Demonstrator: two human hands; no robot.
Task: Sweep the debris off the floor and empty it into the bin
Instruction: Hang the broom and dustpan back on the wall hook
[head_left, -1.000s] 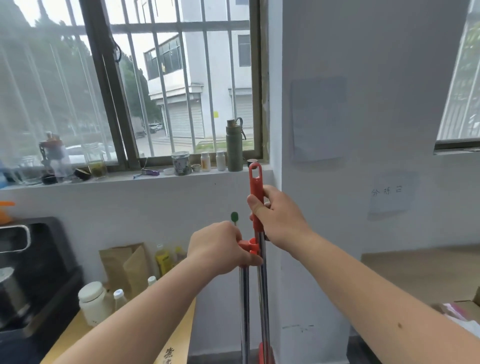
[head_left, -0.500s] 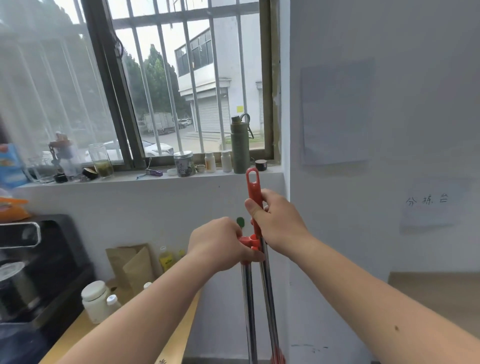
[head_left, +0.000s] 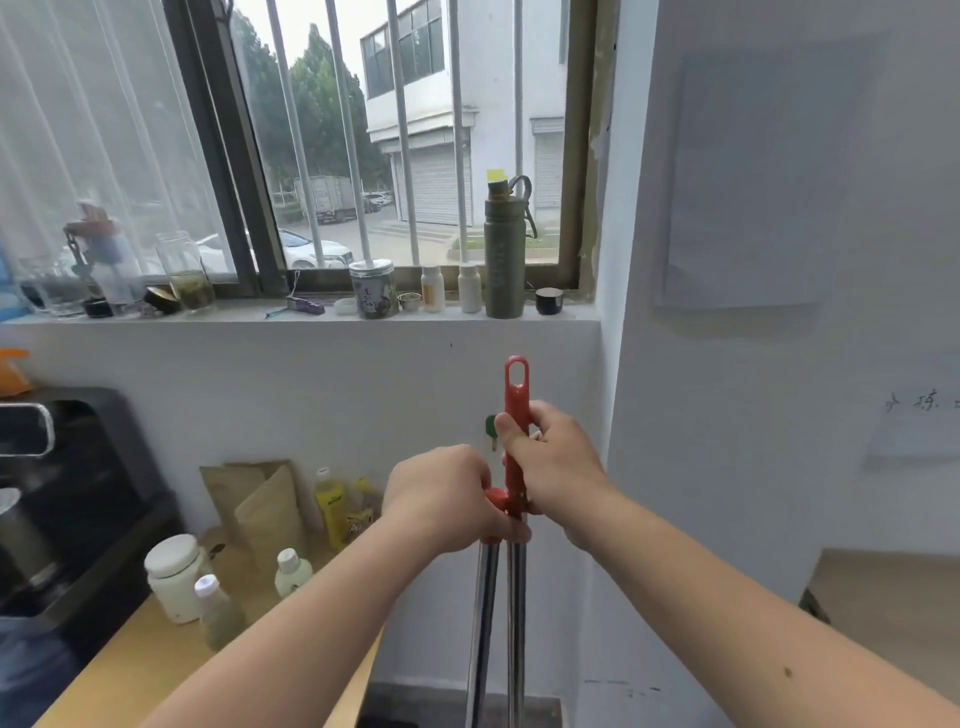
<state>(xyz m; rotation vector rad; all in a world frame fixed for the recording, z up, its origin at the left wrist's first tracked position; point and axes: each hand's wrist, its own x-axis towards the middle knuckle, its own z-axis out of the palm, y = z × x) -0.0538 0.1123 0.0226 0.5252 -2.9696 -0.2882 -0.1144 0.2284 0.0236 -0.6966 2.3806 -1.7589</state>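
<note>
— Location?
— White-walled corner under a barred window (head_left: 415, 130); wooden counter (head_left: 130, 670) at the left.

— Item one: your grips.
— My right hand (head_left: 558, 467): fingers wrapped round the red handle (head_left: 516, 405) of the right chrome pole (head_left: 515, 623), thumb laid up its near face, hanging loop clear above my fist. My left hand (head_left: 441, 499): curled over the red cap (head_left: 496, 498) that tops the left chrome pole (head_left: 480, 623), a little lower, just beside the right.

— Item two: where the poles stand.
— Near upright, side by side, centre of the scene, close before the wall. Their lower ends run out at the bottom edge, so I cannot tell which one carries the broom and which the pan.

— Item three: surroundings.
— Green hook (head_left: 490, 427) on the wall just behind the handle. On the windowsill (head_left: 234, 316), farther off: olive flask (head_left: 504, 260), lidded jar (head_left: 373, 288). On the counter, near left: white tub (head_left: 174, 571), brown paper bags (head_left: 260, 509), yellow bottle (head_left: 332, 506). Black appliance (head_left: 78, 493), far left. Sheet of paper (head_left: 753, 182), right wall.
</note>
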